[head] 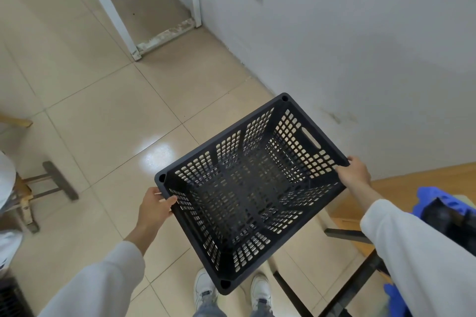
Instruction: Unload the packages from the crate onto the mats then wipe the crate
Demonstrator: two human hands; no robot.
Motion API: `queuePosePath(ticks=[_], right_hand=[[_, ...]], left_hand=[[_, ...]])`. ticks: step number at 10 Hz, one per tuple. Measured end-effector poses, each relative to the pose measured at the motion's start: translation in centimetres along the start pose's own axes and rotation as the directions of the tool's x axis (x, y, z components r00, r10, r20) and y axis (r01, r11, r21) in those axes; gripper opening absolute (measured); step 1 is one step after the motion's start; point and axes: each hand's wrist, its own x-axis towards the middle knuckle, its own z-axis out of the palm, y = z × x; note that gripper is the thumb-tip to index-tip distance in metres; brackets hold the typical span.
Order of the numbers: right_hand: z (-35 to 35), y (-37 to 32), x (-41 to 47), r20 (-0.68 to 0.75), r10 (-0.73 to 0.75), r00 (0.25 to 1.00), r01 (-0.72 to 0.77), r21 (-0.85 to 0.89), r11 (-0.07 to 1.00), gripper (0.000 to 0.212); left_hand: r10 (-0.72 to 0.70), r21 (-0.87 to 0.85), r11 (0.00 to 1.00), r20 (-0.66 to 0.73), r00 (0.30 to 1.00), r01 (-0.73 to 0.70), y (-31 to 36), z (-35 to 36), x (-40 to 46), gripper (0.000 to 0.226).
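Left hand [154, 207]: the fingers are curled over the near-left rim of the crate [251, 188] and clamped on it, with the thumb on the outer face of the wall. Right hand [353, 171]: the fingers are closed on the right rim close to the far-right corner, with the knuckles facing up. Both forearms wear white sleeves [422, 252].

The crate is black plastic with perforated walls and a perforated base. It is held clear of the floor [103, 116] between the two hands, rotated so that one corner points toward the person and the opposite corner points toward the far wall [360, 46]. Its interior is empty. A slot handle [311, 139] is cut into the far-right wall.

Below the near corner of the crate, two white shoes [206, 291] stand on the beige tiles. To the right, a wooden table [412, 183] on a black frame carries blue material [435, 197] and a dark object; the type of each cannot be determined. On the left, part of a wooden stool [33, 193] is visible. At the far side, a white-framed doorway [144, 8] adjoins the wall.
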Motion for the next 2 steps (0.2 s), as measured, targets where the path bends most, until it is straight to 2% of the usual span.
queuePosePath(ticks=[1,2], right_hand=[[-1.1,-1.7,-2.0,-0.037,-0.063,0.997,0.064,0.03,0.998,0.058],[-2.6,-3.4,-4.8,-0.011,-0.165,0.986,0.165,0.077,0.983,0.05]], left_hand=[[-0.011,0.121,0.993,0.009,1.0,0.01,1.5,0.1,-1.3,0.045],[0.053,0.196,0.979,0.028,0.998,-0.057,3.9,0.3,-4.2,0.05]])
